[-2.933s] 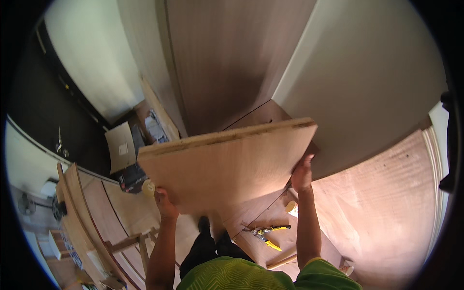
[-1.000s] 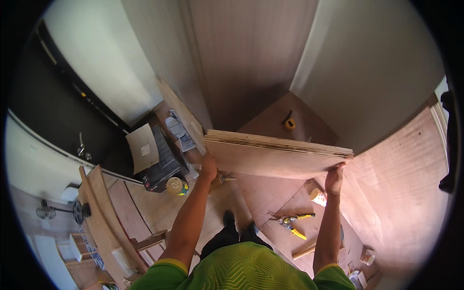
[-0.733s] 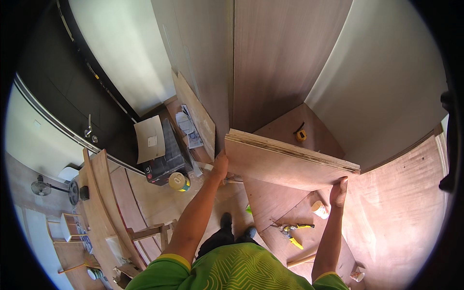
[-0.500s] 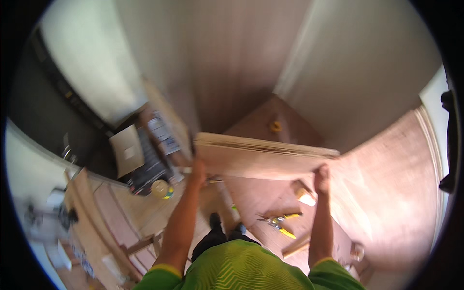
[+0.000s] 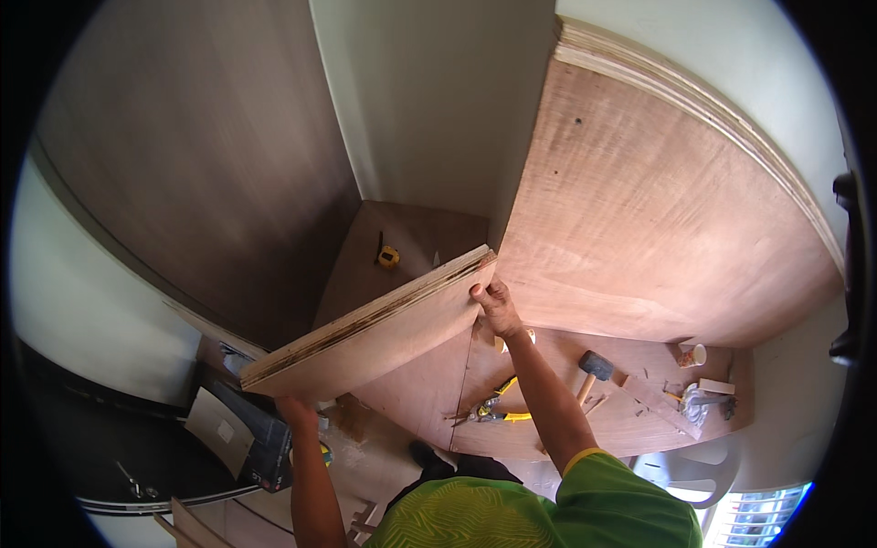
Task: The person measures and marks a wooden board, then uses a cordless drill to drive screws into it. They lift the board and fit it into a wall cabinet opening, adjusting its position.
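A thick stack of plywood boards (image 5: 393, 340) is held out in front of me, its layered edge facing up. The stack slants, its left end nearer to me and its right end farther away. My left hand (image 5: 297, 413) is closed at the lower left end, its fingers partly hidden beneath the boards. At the other end my right hand (image 5: 496, 309) grips the corner, thumb on the near face. Beyond the stack a yellow tape measure (image 5: 388, 257) lies on the wooden surface. Yellow-handled snips (image 5: 496, 408) lie below my right forearm.
A black-headed mallet (image 5: 596, 365), a paper cup (image 5: 692, 355) and a bundled plastic bag (image 5: 696, 406) lie on the wooden surface at right. A large plywood panel (image 5: 658, 201) stands against the right wall. A cardboard piece (image 5: 219, 434) and a black box (image 5: 267, 447) are at left.
The view has turned to the right. The plywood stack went from nearly level across the view to slanted, right end farther away. Both hands still grip it. The mallet has come into view.
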`<state>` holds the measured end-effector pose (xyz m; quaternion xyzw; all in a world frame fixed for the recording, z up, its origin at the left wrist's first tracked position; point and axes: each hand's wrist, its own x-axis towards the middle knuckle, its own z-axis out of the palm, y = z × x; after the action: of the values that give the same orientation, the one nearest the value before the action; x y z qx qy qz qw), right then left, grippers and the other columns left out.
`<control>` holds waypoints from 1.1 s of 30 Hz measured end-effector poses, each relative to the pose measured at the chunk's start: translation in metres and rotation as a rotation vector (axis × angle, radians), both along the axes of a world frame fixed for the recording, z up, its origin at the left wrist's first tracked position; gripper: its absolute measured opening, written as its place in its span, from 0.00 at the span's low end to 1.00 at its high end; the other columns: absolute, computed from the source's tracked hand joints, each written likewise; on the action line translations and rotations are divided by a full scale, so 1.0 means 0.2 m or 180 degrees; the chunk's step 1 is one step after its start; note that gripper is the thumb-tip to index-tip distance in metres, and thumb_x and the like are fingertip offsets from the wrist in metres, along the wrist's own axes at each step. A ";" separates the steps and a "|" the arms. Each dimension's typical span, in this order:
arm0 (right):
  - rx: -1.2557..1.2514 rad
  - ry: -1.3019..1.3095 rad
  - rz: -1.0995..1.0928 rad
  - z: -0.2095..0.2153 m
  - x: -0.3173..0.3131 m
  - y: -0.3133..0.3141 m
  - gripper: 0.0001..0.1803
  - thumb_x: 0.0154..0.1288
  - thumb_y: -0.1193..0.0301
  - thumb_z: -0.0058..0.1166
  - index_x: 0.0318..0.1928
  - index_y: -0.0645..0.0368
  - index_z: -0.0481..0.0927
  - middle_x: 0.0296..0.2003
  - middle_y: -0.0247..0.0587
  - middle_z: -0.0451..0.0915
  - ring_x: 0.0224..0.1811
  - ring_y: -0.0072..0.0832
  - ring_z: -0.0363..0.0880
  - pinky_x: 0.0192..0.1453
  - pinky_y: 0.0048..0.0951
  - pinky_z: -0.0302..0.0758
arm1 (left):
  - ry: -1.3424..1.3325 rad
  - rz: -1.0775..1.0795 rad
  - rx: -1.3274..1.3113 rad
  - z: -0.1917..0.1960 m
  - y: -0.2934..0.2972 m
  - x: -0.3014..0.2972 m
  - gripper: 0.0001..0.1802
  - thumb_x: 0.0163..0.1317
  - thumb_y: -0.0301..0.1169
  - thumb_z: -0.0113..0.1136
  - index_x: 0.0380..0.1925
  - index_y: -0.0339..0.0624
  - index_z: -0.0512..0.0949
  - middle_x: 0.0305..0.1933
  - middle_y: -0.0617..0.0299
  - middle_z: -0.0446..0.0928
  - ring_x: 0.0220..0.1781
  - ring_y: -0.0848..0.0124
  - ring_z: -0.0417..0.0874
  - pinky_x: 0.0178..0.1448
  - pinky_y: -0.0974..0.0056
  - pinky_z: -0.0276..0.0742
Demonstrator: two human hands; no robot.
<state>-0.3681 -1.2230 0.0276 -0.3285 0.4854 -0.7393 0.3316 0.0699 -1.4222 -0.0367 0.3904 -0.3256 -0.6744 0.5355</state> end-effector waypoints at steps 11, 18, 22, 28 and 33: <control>-0.0137 -0.0083 0.0239 0.03 0.03 0.02 0.36 0.75 0.55 0.62 0.76 0.55 0.65 0.63 0.35 0.76 0.65 0.26 0.71 0.70 0.34 0.71 | -0.0641 0.0657 -0.0360 0.41 0.27 -0.01 0.23 0.82 0.47 0.49 0.59 0.38 0.76 0.48 0.64 0.79 0.46 0.74 0.76 0.61 0.64 0.71; -0.0424 0.0600 -0.0334 0.00 0.25 0.09 0.36 0.76 0.62 0.61 0.78 0.57 0.63 0.70 0.44 0.72 0.72 0.33 0.68 0.75 0.35 0.66 | -0.0778 0.0118 -0.0529 0.42 0.17 0.10 0.33 0.81 0.57 0.44 0.69 0.41 0.70 0.64 0.60 0.77 0.66 0.67 0.76 0.74 0.58 0.64; -0.0299 0.0759 -0.0739 -0.04 0.26 0.11 0.34 0.73 0.65 0.64 0.75 0.59 0.69 0.69 0.51 0.75 0.72 0.39 0.73 0.75 0.36 0.67 | -0.0818 0.0280 -0.0229 0.38 0.10 0.16 0.39 0.79 0.62 0.42 0.75 0.44 0.64 0.77 0.60 0.67 0.79 0.64 0.64 0.81 0.52 0.55; -0.0401 0.0986 -0.0918 -0.08 0.28 0.10 0.36 0.71 0.66 0.66 0.76 0.58 0.68 0.72 0.49 0.73 0.74 0.39 0.70 0.77 0.37 0.64 | -0.0924 0.0367 -0.0044 0.36 0.08 0.22 0.43 0.76 0.67 0.41 0.77 0.48 0.61 0.79 0.60 0.63 0.81 0.65 0.60 0.82 0.47 0.45; -0.0366 0.0972 -0.0814 -0.10 0.29 0.10 0.37 0.69 0.68 0.67 0.76 0.57 0.68 0.72 0.48 0.73 0.75 0.38 0.70 0.78 0.37 0.63 | -0.1059 0.0188 -0.0015 0.39 0.08 0.25 0.41 0.77 0.64 0.40 0.79 0.50 0.59 0.80 0.61 0.62 0.81 0.64 0.60 0.81 0.44 0.43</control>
<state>-0.3107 -1.2028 0.0081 -0.3908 0.5248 -0.7434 0.1383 0.1192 -1.4072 0.0405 0.5048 -0.3997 -0.5836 0.4948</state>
